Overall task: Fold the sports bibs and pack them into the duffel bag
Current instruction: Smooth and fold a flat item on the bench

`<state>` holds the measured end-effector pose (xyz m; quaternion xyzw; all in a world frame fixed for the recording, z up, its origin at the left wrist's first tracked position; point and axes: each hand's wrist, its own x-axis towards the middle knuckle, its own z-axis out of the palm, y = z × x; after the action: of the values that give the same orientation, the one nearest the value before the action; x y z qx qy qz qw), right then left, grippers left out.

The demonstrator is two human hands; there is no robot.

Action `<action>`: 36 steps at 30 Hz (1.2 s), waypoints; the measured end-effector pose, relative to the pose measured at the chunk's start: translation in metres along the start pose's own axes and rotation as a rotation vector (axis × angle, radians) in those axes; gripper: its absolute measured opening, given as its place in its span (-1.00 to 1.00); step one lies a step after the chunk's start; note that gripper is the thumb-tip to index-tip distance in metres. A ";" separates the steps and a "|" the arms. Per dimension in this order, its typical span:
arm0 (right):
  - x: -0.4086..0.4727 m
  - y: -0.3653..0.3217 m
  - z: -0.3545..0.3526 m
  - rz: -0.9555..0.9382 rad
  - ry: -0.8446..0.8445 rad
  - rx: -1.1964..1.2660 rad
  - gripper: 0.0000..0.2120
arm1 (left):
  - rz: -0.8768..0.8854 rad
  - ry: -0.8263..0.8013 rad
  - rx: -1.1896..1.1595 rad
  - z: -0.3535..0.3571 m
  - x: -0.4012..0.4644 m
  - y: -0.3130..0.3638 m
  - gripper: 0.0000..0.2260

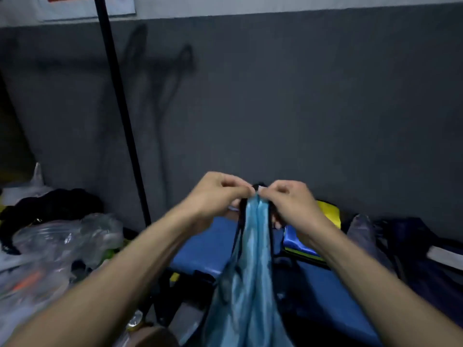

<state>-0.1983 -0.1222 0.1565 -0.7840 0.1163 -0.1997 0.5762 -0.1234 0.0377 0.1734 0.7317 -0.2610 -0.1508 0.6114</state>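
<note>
A light blue sports bib [250,276] with dark trim hangs down in front of me. My left hand [215,194] and my right hand [290,204] pinch its top edge side by side, thumbs almost touching. Below and behind it lies the blue duffel bag [200,256]. A blue and yellow folded piece of fabric [300,244] lies on the bag at the right. The bib's lower end runs out of the frame.
Clear plastic bags [65,241] and dark clothing [55,204] are piled at the left. A black pole [120,108] leans against the grey wall [300,96]. Dark bags [411,244] sit at the right.
</note>
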 end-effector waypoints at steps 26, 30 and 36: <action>-0.016 -0.016 -0.050 -0.447 -0.166 -0.372 -0.83 | 0.419 0.191 0.243 -0.018 -0.032 -0.037 -0.82; -0.009 -0.040 -0.069 -0.456 -0.345 -0.302 -0.80 | 0.701 0.189 0.423 -0.022 -0.032 -0.033 -0.65; -0.010 -0.057 -0.063 -0.439 -0.507 -0.312 -0.78 | 0.687 0.089 0.392 -0.008 -0.033 -0.010 -0.51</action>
<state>-0.2376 -0.1545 0.2246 -0.8932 -0.1718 -0.0978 0.4038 -0.1439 0.0638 0.1626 0.7102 -0.4876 0.1473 0.4859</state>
